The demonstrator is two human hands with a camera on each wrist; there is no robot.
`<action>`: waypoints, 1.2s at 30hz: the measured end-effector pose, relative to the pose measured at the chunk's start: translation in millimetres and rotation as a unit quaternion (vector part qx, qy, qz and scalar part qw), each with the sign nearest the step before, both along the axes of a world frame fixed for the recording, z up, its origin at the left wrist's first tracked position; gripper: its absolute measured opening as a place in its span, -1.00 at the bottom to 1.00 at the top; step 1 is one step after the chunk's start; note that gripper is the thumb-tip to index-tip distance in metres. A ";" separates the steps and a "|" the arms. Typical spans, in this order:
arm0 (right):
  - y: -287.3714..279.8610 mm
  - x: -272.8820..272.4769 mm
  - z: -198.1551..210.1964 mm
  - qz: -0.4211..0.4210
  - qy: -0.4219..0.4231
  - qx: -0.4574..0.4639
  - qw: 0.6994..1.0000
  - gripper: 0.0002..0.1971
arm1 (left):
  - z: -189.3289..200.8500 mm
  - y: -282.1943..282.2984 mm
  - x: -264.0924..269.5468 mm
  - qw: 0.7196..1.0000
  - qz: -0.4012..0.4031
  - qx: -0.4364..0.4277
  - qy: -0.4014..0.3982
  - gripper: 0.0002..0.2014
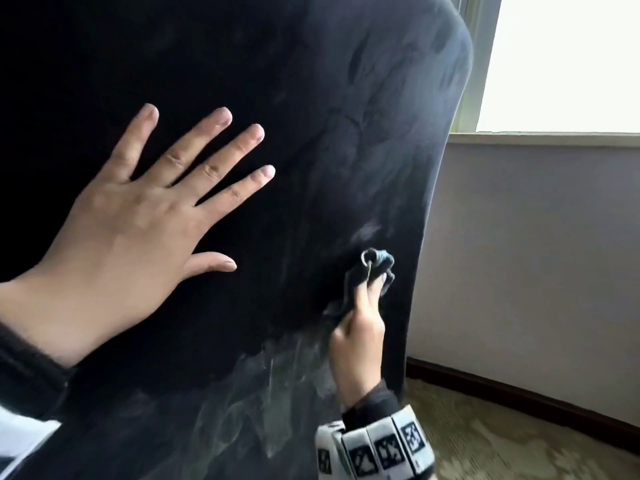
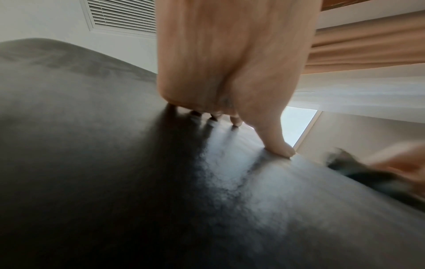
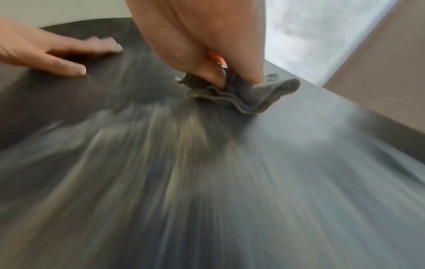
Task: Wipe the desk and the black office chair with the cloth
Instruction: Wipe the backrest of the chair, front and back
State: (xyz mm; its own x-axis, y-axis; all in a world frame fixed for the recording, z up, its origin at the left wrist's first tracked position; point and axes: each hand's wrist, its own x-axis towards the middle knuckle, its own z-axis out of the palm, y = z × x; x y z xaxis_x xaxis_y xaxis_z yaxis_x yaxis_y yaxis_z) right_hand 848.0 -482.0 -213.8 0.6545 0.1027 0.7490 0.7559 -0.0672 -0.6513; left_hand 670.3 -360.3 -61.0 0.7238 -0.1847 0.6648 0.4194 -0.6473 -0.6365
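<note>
The black office chair's back (image 1: 311, 116) fills most of the head view, with pale dusty streaks low down. My left hand (image 1: 138, 216) lies flat on it with fingers spread straight (image 2: 280, 147). My right hand (image 1: 360, 327) grips a bunched dark grey cloth (image 1: 375, 263) and presses it against the chair back near its right edge. In the right wrist view the cloth (image 3: 248, 94) is crumpled under the fingertips (image 3: 216, 80) on the chair (image 3: 207, 182), and the left hand (image 3: 57, 52) lies beyond. The desk is out of view.
A pale wall (image 1: 536, 254) with a dark skirting board (image 1: 519, 400) stands right of the chair, under a bright window (image 1: 561, 64). Patterned carpet (image 1: 519, 445) covers the floor. A curtain (image 2: 368, 45) and a wall vent (image 2: 122, 16) show in the left wrist view.
</note>
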 end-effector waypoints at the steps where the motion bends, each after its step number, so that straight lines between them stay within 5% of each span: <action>1: 1.0 11.4 28.7 -0.007 -0.028 0.003 1.000 -0.15 | -0.2 -0.9 1.1 1.000 -0.006 0.003 -0.005 -0.13; 3: 5.2 20.3 55.0 -0.022 -0.063 0.022 0.998 -0.19 | -0.8 -2.6 2.5 1.000 -0.024 0.003 -0.007 -0.07; 9: -8.5 4.1 -22.7 -0.008 0.012 0.034 0.999 -0.25 | -1.9 -7.0 -2.3 0.999 -0.033 -0.003 -0.009 -0.10; 12: -7.9 4.4 13.1 0.020 0.055 0.036 0.998 -0.23 | -1.3 -9.7 -3.2 1.000 -0.025 -0.011 -0.004 -0.12; 16: 8.0 -11.1 56.6 0.004 -0.097 0.048 0.994 -0.21 | -3.3 -9.4 -3.0 1.000 -0.021 -0.014 -0.002 -0.13; 21: 15.3 -65.3 -83.6 0.057 -0.340 -0.164 0.924 -0.65 | -5.9 -2.3 -10.2 1.000 -0.013 -0.006 -0.017 -0.12; 24: 11.4 -68.5 -117.6 0.093 -0.386 -0.241 0.886 -0.61 | -10.7 1.3 -18.8 0.999 -0.014 -0.016 -0.024 -0.14; 27: -5.9 -40.8 -60.1 0.063 -0.367 -0.151 0.915 -0.71 | -14.5 5.9 -29.0 0.999 -0.003 -0.027 -0.020 -0.13; 31: 0.9 -18.7 -27.2 -0.020 -0.272 -0.057 0.960 -0.40 | -18.0 10.8 -34.6 0.999 0.023 -0.025 -0.019 -0.01; 33: 12.9 -44.2 -82.4 0.026 -0.341 -0.141 0.929 -0.60 | -18.8 13.2 -36.9 0.999 0.026 -0.029 -0.023 0.06; 36: -6.8 -50.9 -127.8 0.086 -0.451 -0.294 0.838 -0.62 | -18.8 16.5 -41.5 0.999 0.029 -0.029 -0.023 0.07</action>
State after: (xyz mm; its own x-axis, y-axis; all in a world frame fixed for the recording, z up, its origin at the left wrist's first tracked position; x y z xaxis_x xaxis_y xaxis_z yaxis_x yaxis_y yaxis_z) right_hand 797.2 -488.8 -341.6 -0.2128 0.6626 0.7182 0.9544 -0.0166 0.2981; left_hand 628.8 -343.8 -79.8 0.7014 -0.1027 0.7054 0.4852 -0.6561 -0.5780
